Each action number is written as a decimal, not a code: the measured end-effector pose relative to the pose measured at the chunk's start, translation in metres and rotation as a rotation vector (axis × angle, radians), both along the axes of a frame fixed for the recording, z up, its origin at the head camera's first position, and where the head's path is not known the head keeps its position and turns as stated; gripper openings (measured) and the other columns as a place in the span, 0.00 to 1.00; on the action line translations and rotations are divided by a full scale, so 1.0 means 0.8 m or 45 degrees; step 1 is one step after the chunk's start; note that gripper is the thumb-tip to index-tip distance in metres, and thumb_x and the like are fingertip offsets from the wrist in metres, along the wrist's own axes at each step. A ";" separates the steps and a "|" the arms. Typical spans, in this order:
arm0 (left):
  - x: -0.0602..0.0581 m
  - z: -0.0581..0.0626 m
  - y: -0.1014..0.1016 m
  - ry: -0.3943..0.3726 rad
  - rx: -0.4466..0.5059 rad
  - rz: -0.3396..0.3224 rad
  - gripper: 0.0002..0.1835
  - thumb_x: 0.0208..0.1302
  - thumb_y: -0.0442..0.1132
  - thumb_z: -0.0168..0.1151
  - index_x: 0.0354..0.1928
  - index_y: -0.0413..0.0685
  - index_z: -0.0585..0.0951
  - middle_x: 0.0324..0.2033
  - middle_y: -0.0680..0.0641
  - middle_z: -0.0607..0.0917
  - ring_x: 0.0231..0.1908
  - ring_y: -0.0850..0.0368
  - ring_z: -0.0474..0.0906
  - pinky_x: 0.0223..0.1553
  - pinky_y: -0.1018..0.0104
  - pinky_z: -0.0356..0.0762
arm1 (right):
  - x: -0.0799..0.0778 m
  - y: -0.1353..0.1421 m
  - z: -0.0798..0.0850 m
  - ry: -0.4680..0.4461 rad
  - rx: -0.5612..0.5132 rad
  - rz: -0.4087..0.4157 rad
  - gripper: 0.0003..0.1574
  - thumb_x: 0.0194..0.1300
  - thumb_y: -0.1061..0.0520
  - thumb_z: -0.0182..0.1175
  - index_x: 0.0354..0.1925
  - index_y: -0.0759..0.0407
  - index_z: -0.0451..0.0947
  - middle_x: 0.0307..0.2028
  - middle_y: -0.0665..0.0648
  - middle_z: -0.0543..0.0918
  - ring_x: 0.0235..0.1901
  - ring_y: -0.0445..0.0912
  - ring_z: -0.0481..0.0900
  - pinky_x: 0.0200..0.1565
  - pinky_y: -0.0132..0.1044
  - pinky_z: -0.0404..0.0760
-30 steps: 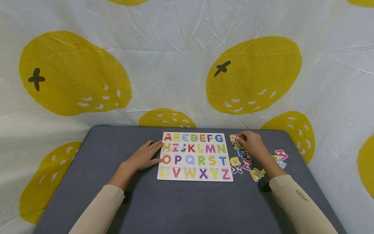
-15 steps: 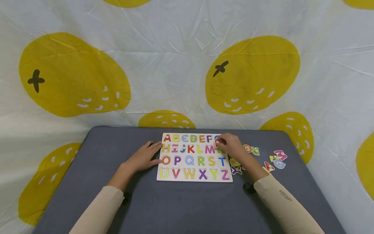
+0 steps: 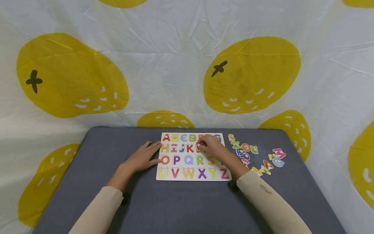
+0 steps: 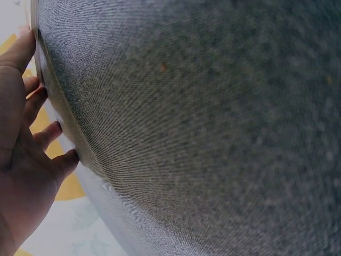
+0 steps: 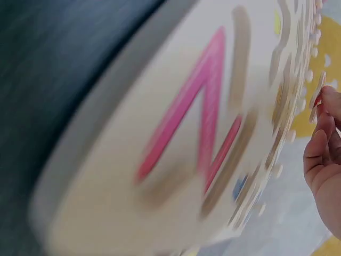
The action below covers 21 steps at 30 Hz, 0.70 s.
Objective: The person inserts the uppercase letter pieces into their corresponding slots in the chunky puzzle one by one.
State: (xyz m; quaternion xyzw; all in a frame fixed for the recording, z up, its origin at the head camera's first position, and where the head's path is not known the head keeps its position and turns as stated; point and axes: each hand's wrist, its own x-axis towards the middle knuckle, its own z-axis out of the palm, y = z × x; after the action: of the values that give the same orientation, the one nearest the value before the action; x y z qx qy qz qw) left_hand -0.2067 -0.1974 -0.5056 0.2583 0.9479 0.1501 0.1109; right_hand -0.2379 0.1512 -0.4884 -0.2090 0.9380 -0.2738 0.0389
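leftward-shifted right hand pinching red piece, left hand spread, board showing u–z

1. Wears a long, plain, pale beige left sleeve.
2. Wears a matching right sleeve, printed with dark slanted lettering, too small to read.
3. Bears a small black attachment at the left sleeve's end, a similar dark attachment at the right's.

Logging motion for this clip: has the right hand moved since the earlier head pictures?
Yes, the right hand moved left, from the loose letters to over the board.
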 end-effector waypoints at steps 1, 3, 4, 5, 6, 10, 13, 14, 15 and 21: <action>0.000 0.000 -0.001 0.004 0.000 -0.001 0.43 0.72 0.57 0.63 0.81 0.48 0.59 0.80 0.43 0.62 0.78 0.31 0.52 0.75 0.31 0.53 | -0.001 -0.006 -0.001 0.003 0.008 0.017 0.03 0.69 0.61 0.66 0.39 0.58 0.86 0.33 0.51 0.83 0.33 0.40 0.76 0.39 0.34 0.77; -0.001 0.000 0.000 0.008 0.000 -0.007 0.43 0.72 0.57 0.63 0.81 0.47 0.60 0.79 0.43 0.62 0.78 0.31 0.53 0.75 0.31 0.53 | -0.003 -0.014 -0.002 -0.003 0.012 0.042 0.04 0.69 0.62 0.65 0.39 0.58 0.87 0.32 0.50 0.82 0.32 0.41 0.76 0.38 0.33 0.77; -0.001 0.000 0.000 0.013 0.001 -0.011 0.43 0.72 0.57 0.63 0.81 0.47 0.60 0.79 0.43 0.62 0.78 0.31 0.53 0.75 0.31 0.53 | -0.004 -0.018 -0.003 -0.004 0.018 0.049 0.04 0.68 0.62 0.65 0.39 0.58 0.87 0.32 0.50 0.82 0.32 0.40 0.75 0.38 0.33 0.76; -0.001 0.000 0.000 0.014 0.003 -0.012 0.43 0.72 0.57 0.64 0.81 0.47 0.60 0.79 0.43 0.62 0.78 0.31 0.53 0.75 0.31 0.53 | -0.005 -0.022 -0.004 -0.004 0.022 0.058 0.04 0.68 0.62 0.65 0.39 0.58 0.87 0.32 0.50 0.81 0.32 0.41 0.75 0.37 0.33 0.76; -0.001 0.000 -0.001 0.013 0.006 -0.013 0.43 0.72 0.57 0.64 0.81 0.46 0.60 0.79 0.43 0.62 0.78 0.31 0.53 0.75 0.31 0.53 | -0.006 -0.026 -0.005 -0.005 0.028 0.067 0.04 0.68 0.62 0.65 0.39 0.58 0.87 0.31 0.50 0.81 0.32 0.41 0.74 0.37 0.33 0.76; -0.002 -0.002 -0.001 0.005 0.008 -0.011 0.44 0.71 0.57 0.64 0.81 0.47 0.60 0.79 0.43 0.62 0.78 0.31 0.53 0.75 0.31 0.52 | -0.009 -0.038 -0.008 0.013 0.067 0.106 0.04 0.68 0.62 0.65 0.38 0.59 0.88 0.31 0.51 0.82 0.33 0.42 0.73 0.38 0.34 0.74; -0.003 -0.004 -0.001 -0.011 0.000 -0.002 0.44 0.72 0.58 0.63 0.81 0.49 0.59 0.80 0.44 0.62 0.79 0.31 0.52 0.75 0.31 0.52 | -0.012 -0.046 -0.011 0.021 0.109 0.130 0.05 0.68 0.61 0.65 0.37 0.58 0.88 0.31 0.51 0.83 0.33 0.42 0.73 0.39 0.35 0.75; -0.003 -0.004 0.000 -0.016 -0.004 0.001 0.44 0.72 0.58 0.63 0.82 0.50 0.59 0.80 0.44 0.61 0.79 0.31 0.52 0.76 0.32 0.52 | -0.012 -0.048 -0.011 0.019 0.121 0.132 0.04 0.69 0.61 0.65 0.37 0.57 0.88 0.31 0.51 0.83 0.32 0.42 0.73 0.40 0.35 0.75; -0.003 -0.005 0.000 -0.021 -0.006 0.004 0.44 0.72 0.58 0.63 0.82 0.50 0.58 0.80 0.45 0.61 0.79 0.32 0.51 0.76 0.32 0.51 | -0.013 -0.051 -0.012 0.016 0.131 0.132 0.05 0.69 0.60 0.65 0.37 0.56 0.88 0.31 0.51 0.84 0.32 0.41 0.73 0.40 0.34 0.75; -0.004 -0.005 0.000 -0.019 -0.017 0.004 0.45 0.71 0.58 0.63 0.82 0.51 0.58 0.80 0.45 0.61 0.79 0.32 0.51 0.76 0.32 0.51 | -0.013 -0.057 -0.010 0.004 0.142 0.109 0.04 0.69 0.60 0.66 0.35 0.56 0.87 0.30 0.50 0.83 0.30 0.41 0.74 0.37 0.35 0.75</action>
State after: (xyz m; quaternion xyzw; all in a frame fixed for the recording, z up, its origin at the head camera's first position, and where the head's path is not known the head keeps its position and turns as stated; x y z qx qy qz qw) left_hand -0.2097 -0.1971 -0.5097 0.2549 0.9484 0.1459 0.1193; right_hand -0.2481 0.1056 -0.4966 -0.2470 0.9420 -0.2190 0.0606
